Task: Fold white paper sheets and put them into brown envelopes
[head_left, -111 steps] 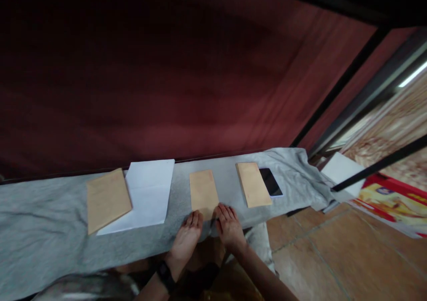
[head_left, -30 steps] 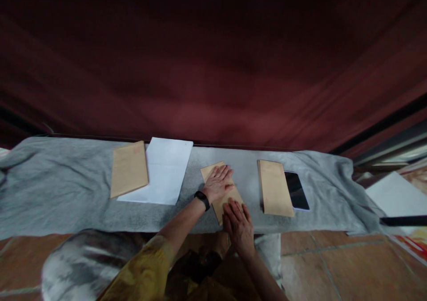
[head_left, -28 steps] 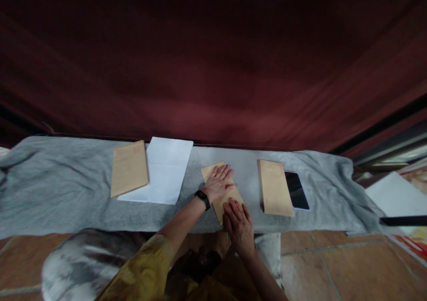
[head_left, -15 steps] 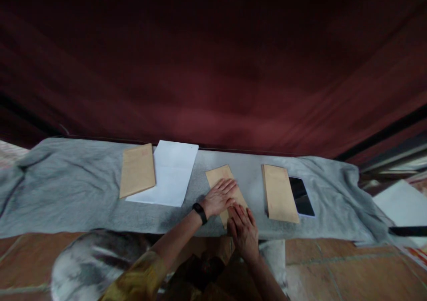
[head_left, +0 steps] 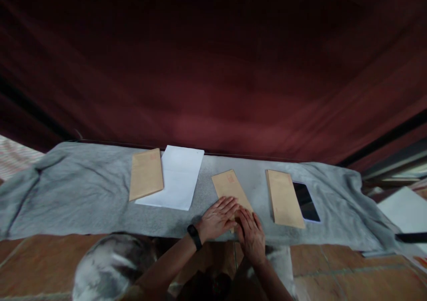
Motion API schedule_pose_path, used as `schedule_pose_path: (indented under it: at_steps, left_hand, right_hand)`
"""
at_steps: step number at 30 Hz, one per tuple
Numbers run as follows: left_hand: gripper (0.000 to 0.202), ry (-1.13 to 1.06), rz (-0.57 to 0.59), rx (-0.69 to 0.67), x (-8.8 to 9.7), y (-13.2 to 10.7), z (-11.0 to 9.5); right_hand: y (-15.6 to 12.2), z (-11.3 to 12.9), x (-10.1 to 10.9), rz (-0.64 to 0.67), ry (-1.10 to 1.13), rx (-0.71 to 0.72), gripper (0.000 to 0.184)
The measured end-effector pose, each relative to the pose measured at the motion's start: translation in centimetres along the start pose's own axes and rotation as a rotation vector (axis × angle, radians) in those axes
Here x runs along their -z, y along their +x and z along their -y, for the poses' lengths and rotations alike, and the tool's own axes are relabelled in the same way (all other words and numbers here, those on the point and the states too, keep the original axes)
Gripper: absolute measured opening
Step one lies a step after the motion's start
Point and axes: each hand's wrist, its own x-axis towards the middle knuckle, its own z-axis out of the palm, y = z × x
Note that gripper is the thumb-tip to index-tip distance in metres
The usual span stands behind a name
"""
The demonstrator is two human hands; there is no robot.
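Note:
A brown paper envelope [head_left: 230,183] with faint red print near its far end lies slanted on the grey cloth. My left hand [head_left: 218,216], with a black band on the wrist, rests flat across its near part, fingers stretched out and together. Beside it, my right hand [head_left: 251,236] lies on the envelope's near right edge, with slightly bent fingers pointing away from me. The fingertips of both hands almost meet. The near end of the envelope is mostly hidden under them.
A stack of brown envelopes [head_left: 285,198] lies to the right, partly over a dark-screened phone [head_left: 306,203]. On the left, more brown envelopes [head_left: 147,174] overlap white paper sheets [head_left: 180,176]. Grey cloth [head_left: 83,190] covers the narrow bench; a dark red curtain [head_left: 213,92] hangs behind.
My left hand has slid toward me along the envelope, uncovering the red print at its far end. The right hand stays by the near edge. The whole view has shifted slightly.

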Motion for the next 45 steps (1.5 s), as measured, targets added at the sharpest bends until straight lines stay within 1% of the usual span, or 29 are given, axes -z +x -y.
schedule_pose_path:
  at_steps: [5, 9, 15, 20, 26, 31, 38, 45]
  left_hand:
    - [0.06, -0.02, 0.002, 0.021, 0.7, -0.4, -0.4]
    - [0.06, -0.016, -0.018, 0.023, 0.8, -0.4, -0.5]
    - [0.06, -0.009, -0.038, 0.018, 0.2, -0.6, -0.2]
    - [0.061, -0.013, -0.013, 0.024, -0.4, -0.4, -0.1]
    - [0.06, 0.047, 0.019, 0.022, -0.6, -0.3, -0.5]
    - [0.06, 0.087, 0.016, 0.036, -0.7, -0.4, -0.9]
    - [0.06, 0.055, -0.031, 0.035, -1.7, -0.5, -0.9]
    - [0.061, 0.042, -0.002, 0.046, -1.6, -0.3, -0.9]
  right_hand:
    - [-0.2, -0.2, -0.3, -0.007, -0.02, 0.014, 0.045]
    - [-0.3, -0.2, -0.6, 0.001, -0.036, 0.018, 0.046]
    - [-0.4, -0.3, -0.8, 0.007, -0.064, 0.015, 0.046]
    - [-0.4, -0.3, -0.9, -0.005, -0.056, 0.008, 0.048]
    - [-0.1, 0.0, -0.5, -0.003, -0.046, -0.008, 0.045]
    - [0.0, 0.4, 0.0, 0.035, -0.064, -0.025, 0.047]
    - [-0.3, 0.1, 0.0, 0.118, -0.113, -0.033, 0.047]
    - [-0.3, 0.0, -0.1, 0.171, -0.152, -0.045, 0.046]
